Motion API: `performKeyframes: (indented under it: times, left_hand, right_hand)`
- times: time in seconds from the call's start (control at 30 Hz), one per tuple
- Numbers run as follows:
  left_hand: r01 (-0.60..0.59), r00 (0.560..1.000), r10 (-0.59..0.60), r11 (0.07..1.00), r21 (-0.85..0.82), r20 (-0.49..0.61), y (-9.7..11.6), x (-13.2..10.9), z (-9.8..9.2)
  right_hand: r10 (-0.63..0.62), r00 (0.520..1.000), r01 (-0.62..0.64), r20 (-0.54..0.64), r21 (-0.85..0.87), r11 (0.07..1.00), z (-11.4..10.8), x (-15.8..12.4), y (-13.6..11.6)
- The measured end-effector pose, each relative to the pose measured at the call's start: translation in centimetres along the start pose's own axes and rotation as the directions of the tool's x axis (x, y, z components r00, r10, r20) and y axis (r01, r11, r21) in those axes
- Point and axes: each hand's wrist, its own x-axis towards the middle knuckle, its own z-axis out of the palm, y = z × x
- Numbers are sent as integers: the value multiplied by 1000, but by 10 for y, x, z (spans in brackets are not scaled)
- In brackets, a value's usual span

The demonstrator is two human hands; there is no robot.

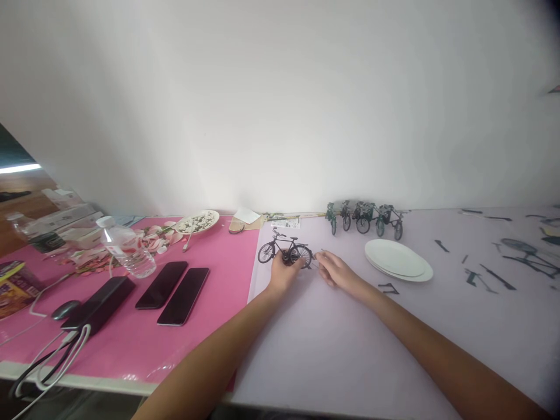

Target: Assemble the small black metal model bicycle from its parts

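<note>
My left hand (285,274) is closed around the lower frame of a small black model bicycle (286,245), which it holds upright just above the pale tabletop. The bicycle's front wheel points to the left. Close to its rear wheel, my right hand (335,268) has its fingertips pinched together. Something thin seems to show at those fingertips, too small to name. A small black bracket-like part (388,288) lies on the table to the right of my right hand.
Several assembled model bicycles (364,217) stand by the wall. White plates (396,259) and scattered black parts (497,276) lie right. On the pink mat (227,303) are two phones (184,296), a power strip (98,303) with cables, a water bottle (126,248) and a filled plate (199,222).
</note>
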Motion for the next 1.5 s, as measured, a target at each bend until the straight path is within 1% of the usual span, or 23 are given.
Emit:
performKeyframes:
  times: [0.2,0.33,0.47,0.7,1.03,1.17,1.5]
  left_hand:
    - [-19,999,17,998,63,33,3,-2,1]
    - [-18,998,14,998,61,57,7,-4,2]
    - [-3,998,-1,997,71,58,11,-5,1]
    - [8,997,-13,998,67,77,13,-7,1]
    - [0,997,-6,997,83,79,13,-6,1]
    - [-3,997,-5,995,95,81,14,-7,2]
    - [-33,997,23,987,160,67,10,-6,3]
  right_hand:
    - [13,1000,-12,-2,46,999,2,-2,-8]
    - [30,999,-28,-22,97,995,3,0,-7]
    - [40,998,-35,-39,121,992,3,3,-4]
    - [-3,1000,5,-23,101,995,2,3,0]
    - [-76,997,77,-16,134,988,3,4,6]
    - [-73,997,76,-29,143,987,3,7,10]
    - [-62,997,71,-54,193,979,6,7,10]
